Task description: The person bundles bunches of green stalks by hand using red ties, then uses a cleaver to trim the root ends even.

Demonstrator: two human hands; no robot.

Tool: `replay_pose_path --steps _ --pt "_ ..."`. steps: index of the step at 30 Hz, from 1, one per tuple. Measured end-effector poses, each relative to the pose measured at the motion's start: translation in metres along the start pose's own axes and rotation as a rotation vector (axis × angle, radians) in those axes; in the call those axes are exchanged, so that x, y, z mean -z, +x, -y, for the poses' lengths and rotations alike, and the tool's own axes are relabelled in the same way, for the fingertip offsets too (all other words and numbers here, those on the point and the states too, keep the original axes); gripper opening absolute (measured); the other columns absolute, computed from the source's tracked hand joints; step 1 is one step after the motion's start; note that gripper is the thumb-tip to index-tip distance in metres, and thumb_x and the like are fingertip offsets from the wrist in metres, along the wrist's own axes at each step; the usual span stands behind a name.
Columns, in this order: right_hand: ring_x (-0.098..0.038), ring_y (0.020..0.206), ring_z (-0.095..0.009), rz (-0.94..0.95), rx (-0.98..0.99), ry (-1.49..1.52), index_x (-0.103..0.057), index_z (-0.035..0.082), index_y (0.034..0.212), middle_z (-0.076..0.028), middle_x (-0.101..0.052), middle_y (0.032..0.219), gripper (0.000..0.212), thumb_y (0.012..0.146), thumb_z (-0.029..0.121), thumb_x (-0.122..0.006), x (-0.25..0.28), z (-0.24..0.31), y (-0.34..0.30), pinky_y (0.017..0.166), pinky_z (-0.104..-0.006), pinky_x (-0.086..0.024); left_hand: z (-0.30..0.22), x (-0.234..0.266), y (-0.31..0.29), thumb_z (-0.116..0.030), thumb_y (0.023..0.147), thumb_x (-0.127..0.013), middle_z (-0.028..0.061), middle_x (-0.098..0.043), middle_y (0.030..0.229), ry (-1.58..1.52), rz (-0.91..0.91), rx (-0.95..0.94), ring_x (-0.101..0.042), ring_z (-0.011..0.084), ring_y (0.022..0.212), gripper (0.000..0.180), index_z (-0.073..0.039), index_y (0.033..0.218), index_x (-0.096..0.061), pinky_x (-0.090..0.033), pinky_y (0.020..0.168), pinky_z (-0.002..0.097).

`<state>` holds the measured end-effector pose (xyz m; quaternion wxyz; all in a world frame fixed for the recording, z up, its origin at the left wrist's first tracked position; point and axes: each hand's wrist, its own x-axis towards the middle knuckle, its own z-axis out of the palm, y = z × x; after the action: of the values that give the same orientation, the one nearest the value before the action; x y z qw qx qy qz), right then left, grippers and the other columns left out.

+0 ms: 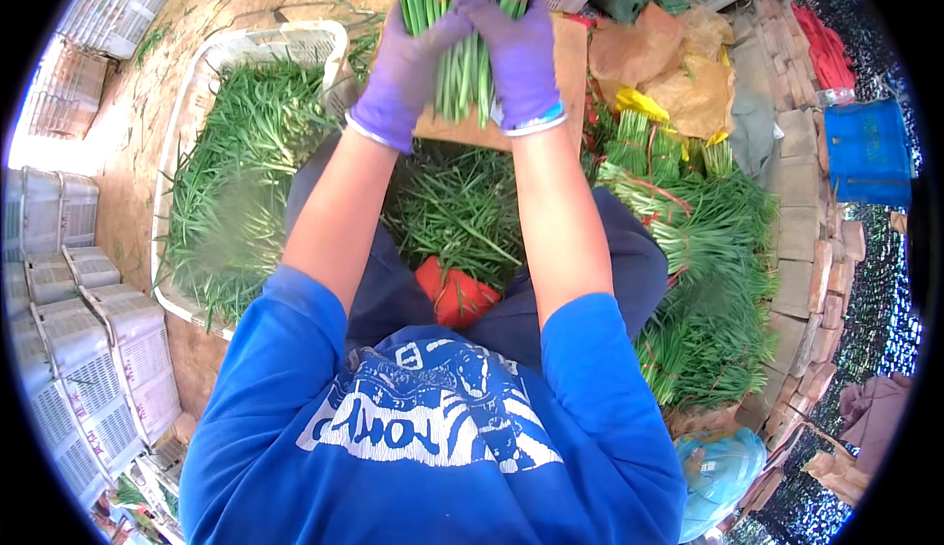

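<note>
A thick bunch of garlic chives (460, 83) stands upright above a wooden board (567, 78), its pale cut stems toward me and its green leaves running off the top edge. A red tie crosses the bunch. My left hand (418, 63), in a purple glove, is closed around the left side of it. On the right side my right hand (516, 49), gloved the same way, grips it too. Both thumbs come together over the front by the tie. The fingers behind the bunch are hidden.
Loose chives fill a white crate (177, 152) on my left. Tied bunches (708, 280) are piled on my right beside a brick edge (795, 221). More loose leaves (457, 201) lie between my legs, near a red cloth-like thing (455, 291). Stacked crates (93, 348) stand far left.
</note>
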<state>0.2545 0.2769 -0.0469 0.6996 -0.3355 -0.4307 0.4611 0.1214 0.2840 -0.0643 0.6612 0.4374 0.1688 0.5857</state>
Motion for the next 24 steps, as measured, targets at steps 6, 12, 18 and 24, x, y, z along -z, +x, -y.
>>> replay_pose_path --steps 6,12,18,24 --pt "-0.061 0.108 -0.019 0.026 0.308 -0.299 -0.048 0.002 0.128 -0.009 -0.063 0.119 0.080 0.062 0.013 -0.091 0.018 -0.009 0.033 0.093 -0.0354 -0.051 0.019 0.016 0.047 -0.014 0.079 -0.078 0.0109 -0.059 0.127 0.219 0.138 -0.157 -0.059 0.0227 0.114 0.066 -0.002 0.135 -0.047 -0.052 0.095 0.0360" --pt "-0.059 0.114 -0.020 0.372 -0.539 -0.205 -0.049 0.005 0.137 -0.006 -0.063 0.124 0.078 0.068 -0.001 -0.084 0.119 -0.079 -0.004 0.099 -0.0356 -0.048 0.095 0.119 0.004 -0.017 0.068 -0.088 0.0102 -0.061 0.128 0.356 0.155 0.590 -0.055 0.0193 0.116 0.073 -0.005 0.131 -0.054 -0.044 0.104 0.0370" --pt "-0.062 0.105 -0.019 0.186 -0.438 -0.015 -0.058 0.004 0.126 -0.005 -0.066 0.115 0.057 0.074 0.004 -0.081 0.072 -0.104 0.014 0.093 -0.0338 -0.050 0.114 0.121 0.022 -0.014 0.069 -0.088 0.0065 -0.067 0.113 0.653 0.098 0.231 -0.062 0.0169 0.104 0.066 -0.002 0.126 -0.057 -0.051 0.093 0.0334" --pt "-0.063 0.096 -0.017 0.236 -0.206 0.020 -0.065 0.003 0.115 -0.005 -0.069 0.102 0.038 0.079 0.010 -0.078 0.060 -0.090 0.026 0.084 -0.0329 -0.051 0.061 0.120 0.062 -0.024 0.071 -0.087 0.0066 -0.072 0.098 0.886 0.217 0.163 -0.067 0.0151 0.077 0.053 -0.003 0.113 -0.063 -0.056 0.076 0.0303"
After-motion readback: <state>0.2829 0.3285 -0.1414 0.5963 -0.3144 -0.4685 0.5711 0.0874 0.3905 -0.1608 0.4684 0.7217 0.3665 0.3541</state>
